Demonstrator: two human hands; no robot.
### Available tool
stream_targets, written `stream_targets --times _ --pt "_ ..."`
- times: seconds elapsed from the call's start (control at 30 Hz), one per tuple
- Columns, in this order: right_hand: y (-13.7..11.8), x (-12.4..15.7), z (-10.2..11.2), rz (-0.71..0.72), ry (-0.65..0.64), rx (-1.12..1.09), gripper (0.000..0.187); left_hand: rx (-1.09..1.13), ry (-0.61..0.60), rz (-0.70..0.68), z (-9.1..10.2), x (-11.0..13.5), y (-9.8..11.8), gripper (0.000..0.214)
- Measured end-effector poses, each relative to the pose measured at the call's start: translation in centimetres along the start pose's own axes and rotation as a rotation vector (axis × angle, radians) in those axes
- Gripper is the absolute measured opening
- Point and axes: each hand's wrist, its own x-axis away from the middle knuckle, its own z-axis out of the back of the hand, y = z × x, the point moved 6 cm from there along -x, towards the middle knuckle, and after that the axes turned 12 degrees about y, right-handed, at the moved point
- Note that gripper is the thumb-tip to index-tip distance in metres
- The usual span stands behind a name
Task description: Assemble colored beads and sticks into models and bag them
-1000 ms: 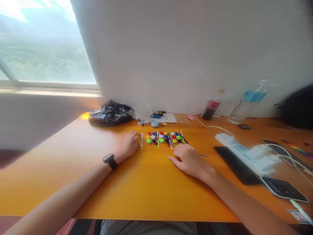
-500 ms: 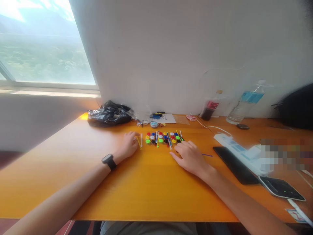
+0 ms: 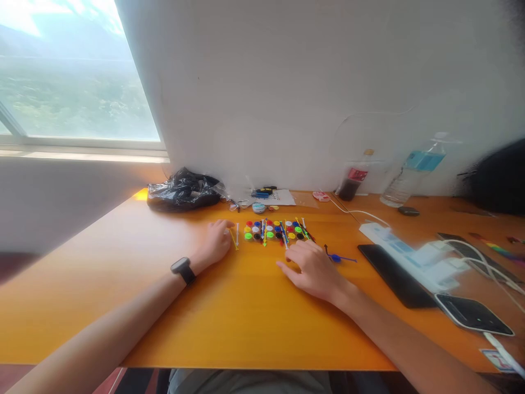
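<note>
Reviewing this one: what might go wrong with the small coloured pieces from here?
The right hand, close to the rows of round pieces, might knock some out of line. The left hand, right beside the yellow stick, could nudge it against the white stick.

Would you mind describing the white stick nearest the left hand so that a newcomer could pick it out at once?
On the table, find the left hand, the one with a watch on its wrist. Between that hand and the coloured discs lies the thin white stick. Unlike the slanted yellow stick beside it, it is white and closer to the discs.
</note>
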Motion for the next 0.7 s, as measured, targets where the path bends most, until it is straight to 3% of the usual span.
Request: stream_targets --times 0.5,0.7 --pt "-1.0 0.3 -0.5 0.032 -0.087 -0.072 0.033 0.047 0.08 0.008 1.1 -0.2 0.9 0.019" --pt "-1.4 0.3 -0.5 0.034 -0.105 -0.083 0.033 0.046 0.067 -0.061 0.9 -0.3 2.0 0.02"
